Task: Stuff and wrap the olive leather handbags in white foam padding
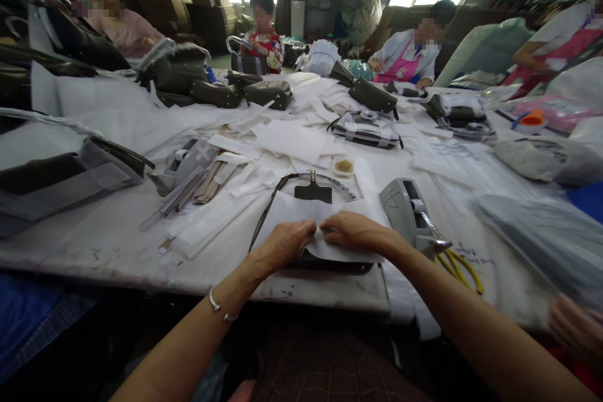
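Note:
On the table in front of me lies a dark handbag (339, 264), mostly hidden beneath a white wrapping sheet (277, 213). My left hand (289, 240) and my right hand (351, 231) meet near the middle of this sheet. Both have their fingers curled and pinching at the sheet, fingertips almost touching. Behind the sheet, a dark flap with a metal clasp (313, 193) sticks out. The bag's strap (268, 213) arches around it, part of it in clear wrap. To the right of my right hand stands a grey tape dispenser (405, 207).
Yellow-handled scissors (459, 270) lie by the dispenser. A small dish (343, 166) sits behind the bag. Paper strips (211, 182) and a second dispenser (188, 160) are at left. Wrapped handbags (367, 129) lie further back. Co-workers stand around the table; a person's hand (575, 326) is at right.

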`<state>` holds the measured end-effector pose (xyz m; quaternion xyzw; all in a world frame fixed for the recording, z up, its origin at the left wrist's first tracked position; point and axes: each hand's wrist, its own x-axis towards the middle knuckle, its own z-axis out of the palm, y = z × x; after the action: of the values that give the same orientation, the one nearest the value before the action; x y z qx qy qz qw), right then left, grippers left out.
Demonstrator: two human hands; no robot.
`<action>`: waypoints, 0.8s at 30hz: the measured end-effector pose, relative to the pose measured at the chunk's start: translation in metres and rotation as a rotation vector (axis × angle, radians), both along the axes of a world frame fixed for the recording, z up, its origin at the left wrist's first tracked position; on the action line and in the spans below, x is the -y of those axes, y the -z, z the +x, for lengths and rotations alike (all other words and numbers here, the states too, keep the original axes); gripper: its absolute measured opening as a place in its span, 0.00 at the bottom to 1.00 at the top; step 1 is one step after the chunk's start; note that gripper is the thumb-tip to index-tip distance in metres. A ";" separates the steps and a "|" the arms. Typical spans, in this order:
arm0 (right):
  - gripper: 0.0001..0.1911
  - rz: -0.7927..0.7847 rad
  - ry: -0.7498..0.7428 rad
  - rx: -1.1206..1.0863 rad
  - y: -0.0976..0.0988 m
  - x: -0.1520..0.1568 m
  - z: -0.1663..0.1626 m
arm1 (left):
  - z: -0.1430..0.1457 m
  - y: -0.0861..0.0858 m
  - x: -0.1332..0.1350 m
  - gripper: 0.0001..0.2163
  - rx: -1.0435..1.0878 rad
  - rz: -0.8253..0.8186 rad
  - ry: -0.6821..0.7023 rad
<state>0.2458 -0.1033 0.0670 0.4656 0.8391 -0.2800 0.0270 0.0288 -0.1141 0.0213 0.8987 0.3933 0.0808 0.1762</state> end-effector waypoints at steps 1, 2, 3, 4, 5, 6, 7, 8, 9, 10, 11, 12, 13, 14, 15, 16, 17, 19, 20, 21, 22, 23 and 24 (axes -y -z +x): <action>0.18 0.053 -0.030 0.055 0.001 0.001 0.000 | 0.000 -0.004 -0.002 0.06 -0.018 -0.011 0.006; 0.17 0.096 -0.059 0.087 0.004 0.001 0.002 | 0.000 -0.007 -0.004 0.06 -0.037 -0.017 0.015; 0.16 0.128 -0.085 0.096 0.009 0.000 0.003 | 0.001 -0.010 -0.006 0.06 -0.060 -0.019 0.025; 0.16 0.154 -0.105 0.088 0.014 -0.002 0.006 | 0.001 -0.012 -0.006 0.06 -0.084 -0.014 0.033; 0.16 0.173 -0.118 0.068 0.019 -0.005 0.009 | 0.002 -0.013 -0.006 0.05 -0.103 -0.005 0.041; 0.16 0.185 -0.129 0.042 0.024 -0.009 0.012 | 0.003 -0.014 -0.005 0.06 -0.114 0.008 0.044; 0.17 0.192 -0.138 0.016 0.028 -0.013 0.015 | 0.004 -0.013 -0.004 0.07 -0.109 0.027 0.044; 0.17 0.195 -0.147 -0.010 0.031 -0.017 0.018 | 0.004 -0.011 -0.003 0.09 -0.089 0.049 0.045; 0.17 0.195 -0.154 -0.034 0.033 -0.020 0.019 | 0.004 -0.008 -0.001 0.11 -0.056 0.074 0.047; 0.18 0.192 -0.161 -0.052 0.033 -0.023 0.020 | 0.003 -0.005 0.001 0.13 -0.016 0.099 0.050; 0.18 0.188 -0.165 -0.064 0.032 -0.026 0.020 | 0.002 -0.001 0.003 0.13 0.023 0.121 0.053; 0.18 0.186 -0.166 -0.069 0.031 -0.027 0.019 | 0.000 0.004 0.004 0.13 0.055 0.137 0.057; 0.18 0.183 -0.162 -0.067 0.029 -0.027 0.018 | -0.001 0.008 0.005 0.12 0.078 0.144 0.063; 0.18 0.181 -0.152 -0.059 0.026 -0.026 0.015 | -0.003 0.011 0.006 0.10 0.097 0.144 0.069; 0.18 0.183 -0.134 -0.051 0.024 -0.024 0.013 | -0.004 0.014 0.006 0.10 0.112 0.137 0.074; 0.17 0.189 -0.108 -0.046 0.021 -0.021 0.010 | -0.006 0.016 0.007 0.10 0.127 0.128 0.079; 0.17 0.200 -0.079 -0.050 0.019 -0.017 0.007 | -0.007 0.017 0.007 0.10 0.142 0.120 0.082; 0.16 0.213 -0.034 -0.074 0.016 -0.007 -0.001 | -0.008 0.018 0.007 0.10 0.171 0.106 0.081; 0.15 0.207 -0.024 -0.088 0.016 -0.001 -0.004 | -0.009 0.019 0.006 0.09 0.183 0.099 0.079; 0.14 0.196 -0.017 -0.101 0.017 0.004 -0.007 | -0.009 0.019 0.006 0.09 0.196 0.094 0.076; 0.14 0.185 -0.012 -0.111 0.019 0.009 -0.010 | -0.010 0.020 0.007 0.08 0.211 0.092 0.072; 0.14 0.183 -0.003 -0.122 0.021 0.013 -0.012 | -0.011 0.021 0.007 0.07 0.228 0.092 0.068; 0.14 0.192 0.007 -0.134 0.024 0.016 -0.013 | -0.012 0.023 0.007 0.07 0.245 0.096 0.065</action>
<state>0.2330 -0.1195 0.0427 0.4492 0.8604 -0.2289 -0.0746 0.0171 -0.1216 -0.0015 0.9019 0.3351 0.2031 0.1820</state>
